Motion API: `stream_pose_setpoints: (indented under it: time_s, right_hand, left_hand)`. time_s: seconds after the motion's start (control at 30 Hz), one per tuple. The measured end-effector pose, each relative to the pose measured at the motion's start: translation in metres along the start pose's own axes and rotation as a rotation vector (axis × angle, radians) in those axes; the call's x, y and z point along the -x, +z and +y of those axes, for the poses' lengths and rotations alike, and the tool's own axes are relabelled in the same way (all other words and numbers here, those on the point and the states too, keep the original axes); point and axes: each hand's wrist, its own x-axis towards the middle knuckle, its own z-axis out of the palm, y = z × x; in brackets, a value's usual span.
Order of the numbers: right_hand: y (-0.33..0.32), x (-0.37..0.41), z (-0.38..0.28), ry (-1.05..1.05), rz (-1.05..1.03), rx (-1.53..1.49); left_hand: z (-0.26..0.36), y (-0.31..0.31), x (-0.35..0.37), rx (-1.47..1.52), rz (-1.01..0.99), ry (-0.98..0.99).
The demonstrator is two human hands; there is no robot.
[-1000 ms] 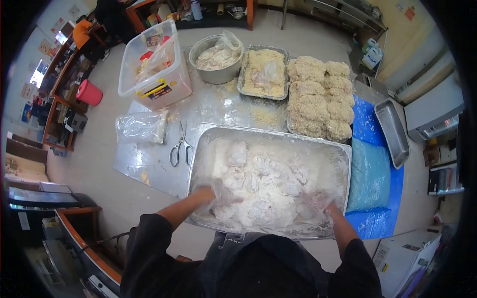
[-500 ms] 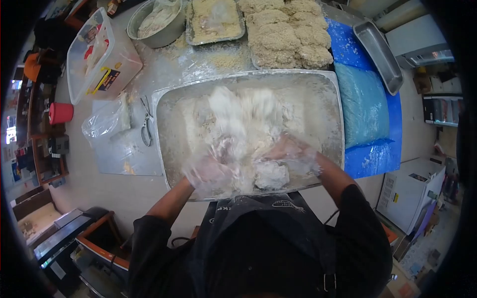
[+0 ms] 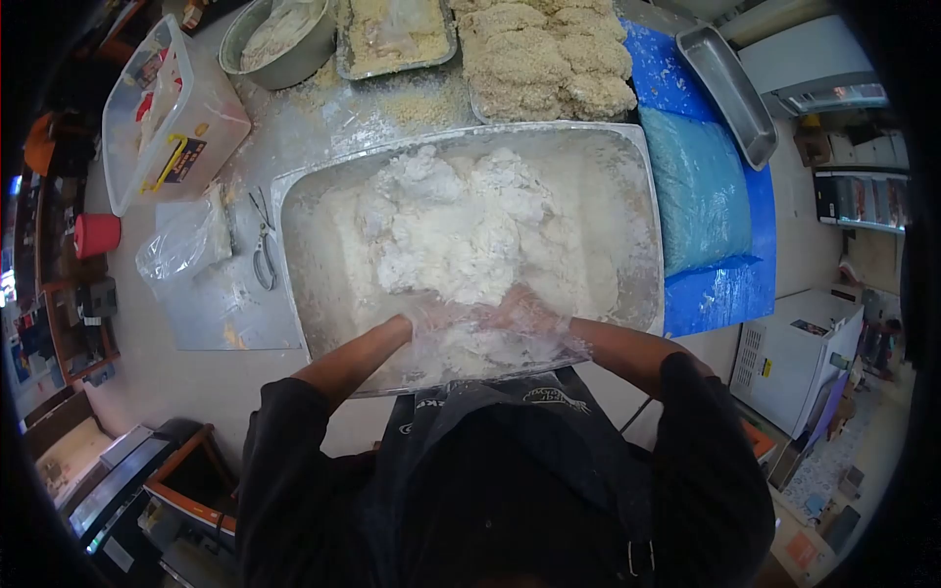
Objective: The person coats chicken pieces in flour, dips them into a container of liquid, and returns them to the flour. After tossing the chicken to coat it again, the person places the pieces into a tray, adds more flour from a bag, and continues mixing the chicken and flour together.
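Both my hands wear clear plastic gloves and are inside the large metal tray (image 3: 642, 211), near its front edge. My left hand (image 3: 436, 318) and my right hand (image 3: 524, 312) are close together, pressed into white flour (image 3: 593, 245) against the near side of several flour-coated pieces (image 3: 456, 225). Flour and the pieces hide the fingertips of both hands, so their grip cannot be made out.
Scissors (image 3: 263, 250) and a plastic bag (image 3: 191, 240) lie left of the tray. Behind stand a clear bin (image 3: 221, 113), a round pan (image 3: 279, 73), a crumb tray (image 3: 397, 67) and crumb-coated pieces (image 3: 549, 59). A blue-green bag (image 3: 701, 196) and metal pan (image 3: 730, 98) are right.
The floured pieces, blurred by motion before, now lie still in a heap. My hands have moved closer together and slightly away from my body. The view has shifted slightly.
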Motion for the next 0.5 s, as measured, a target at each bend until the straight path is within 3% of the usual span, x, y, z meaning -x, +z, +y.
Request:
stream_pose_setpoints:
  time_s: [0.07,0.17,0.27,0.33,0.4,0.47,0.5]
  right_hand:
    - [-0.057,-0.002,-0.05,0.636,-0.213,-0.198]
    - [-0.046,0.038,-0.008,0.183,-0.076,-0.294]
    - [-0.09,0.072,-0.001,-0.002,0.307,-0.69]
    - [-0.118,0.063,0.018,0.086,0.507,-0.67]
    - [-0.136,0.027,0.047,0.269,0.555,-0.46]
    - [-0.146,-0.009,0.071,0.409,0.486,-0.227]
    - [-0.149,-0.02,0.073,0.445,0.429,-0.154]
  left_hand:
    - [-0.001,0.003,0.005,0.146,-0.001,0.067]
    - [0.011,-0.014,0.032,0.29,0.008,0.155]
    - [0.029,-0.07,0.062,0.126,0.181,0.159]
    - [0.049,-0.11,0.057,-0.1,0.256,-0.185]
    - [0.074,-0.143,0.034,-0.246,0.255,-0.516]
    - [0.092,-0.161,0.007,-0.257,0.181,-0.686]
    - [0.065,-0.154,-0.012,-0.195,0.286,-0.584]
